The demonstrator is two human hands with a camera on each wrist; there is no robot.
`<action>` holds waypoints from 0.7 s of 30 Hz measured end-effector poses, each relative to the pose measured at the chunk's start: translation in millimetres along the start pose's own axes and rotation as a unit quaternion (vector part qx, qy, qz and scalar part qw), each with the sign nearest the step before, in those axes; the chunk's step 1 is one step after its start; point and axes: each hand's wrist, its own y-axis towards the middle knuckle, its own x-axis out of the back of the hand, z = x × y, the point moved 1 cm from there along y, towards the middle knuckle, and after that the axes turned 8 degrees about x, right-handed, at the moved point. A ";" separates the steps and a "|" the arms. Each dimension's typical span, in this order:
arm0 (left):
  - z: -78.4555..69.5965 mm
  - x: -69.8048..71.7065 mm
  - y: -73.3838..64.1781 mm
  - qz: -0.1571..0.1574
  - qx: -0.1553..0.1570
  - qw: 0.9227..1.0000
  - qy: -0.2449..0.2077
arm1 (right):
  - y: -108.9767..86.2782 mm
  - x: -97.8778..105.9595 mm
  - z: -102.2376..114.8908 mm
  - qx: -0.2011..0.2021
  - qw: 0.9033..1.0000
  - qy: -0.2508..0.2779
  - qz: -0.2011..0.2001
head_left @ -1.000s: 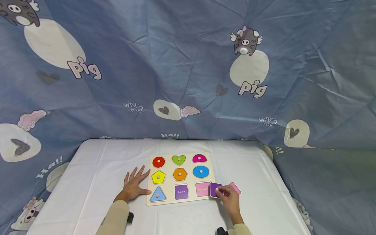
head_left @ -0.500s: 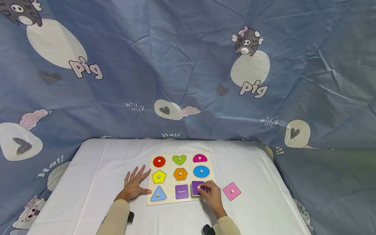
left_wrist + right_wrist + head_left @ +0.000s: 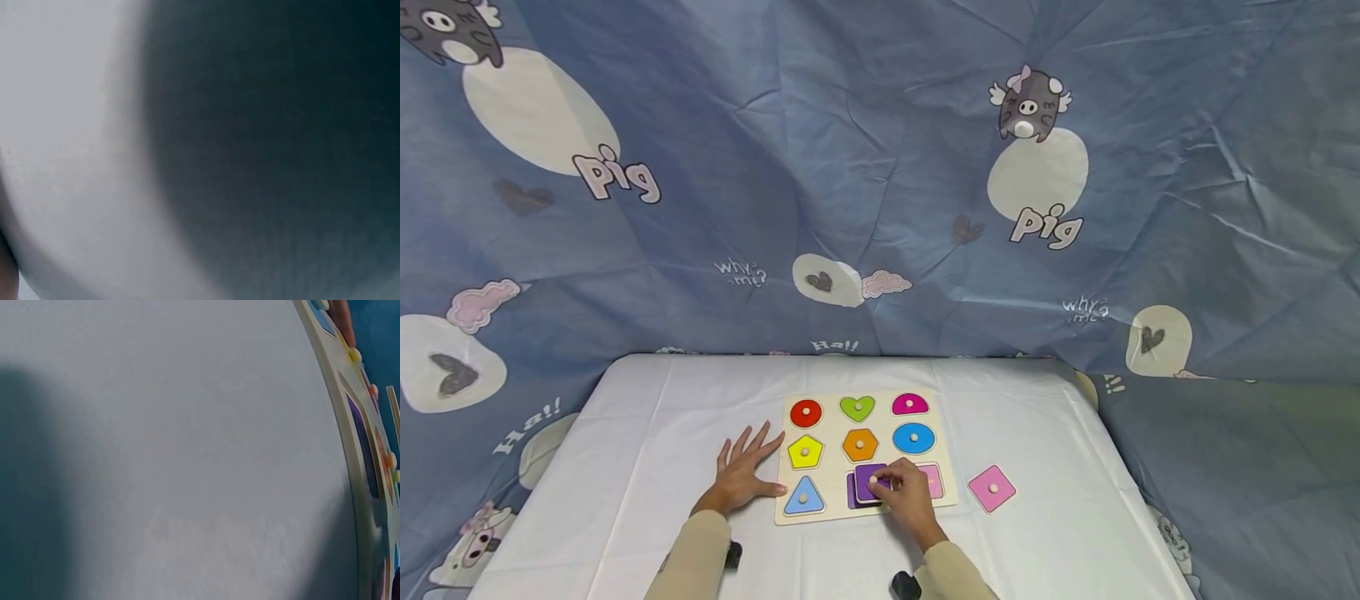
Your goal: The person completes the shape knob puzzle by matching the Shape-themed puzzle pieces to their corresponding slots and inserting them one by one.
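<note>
A wooden shape puzzle board (image 3: 832, 479) lies on the white table. My right hand (image 3: 913, 500) pinches the small knob of a purple square puzzle piece (image 3: 867, 473), held slightly above the purple square recess (image 3: 852, 492) and offset to its right. Behind that hand the pink rectangle recess (image 3: 934, 481) is partly covered. My left hand (image 3: 739, 475) lies with fingers spread at the board's left edge, its thumb touching the board near the blue triangle piece (image 3: 805, 497). The left wrist view is mostly dark blur; in the right wrist view the board's edge (image 3: 340, 419) runs along the right side.
A pink knobbed puzzle piece (image 3: 992, 498) lies turned on the white tablecloth (image 3: 1045, 433), right of the board. Several other coloured pieces, among them a red circle (image 3: 806, 403) and a blue oval (image 3: 901, 438), sit in the board. A blue patterned cloth (image 3: 887, 208) hangs behind.
My right hand has carried the purple square leftward from the board's right edge, across the pink recess, to the purple recess. The loose pink piece has come into full view. My left hand stays put.
</note>
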 end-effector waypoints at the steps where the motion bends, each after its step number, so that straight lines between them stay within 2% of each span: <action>1: 0.2 0.0 0.2 0.000 0.000 1.000 0.000 | 0.3 -1.9 0.2 0.000 1.000 -0.002 0.003; 10: -0.1 1.0 0.3 -0.003 -0.004 1.000 0.010 | -0.2 -11.9 -1.0 0.025 0.999 -0.026 0.009; 21: 2.2 0.6 0.1 -0.007 -0.011 1.000 0.014 | -1.5 -16.1 -2.7 0.021 0.997 -0.069 0.009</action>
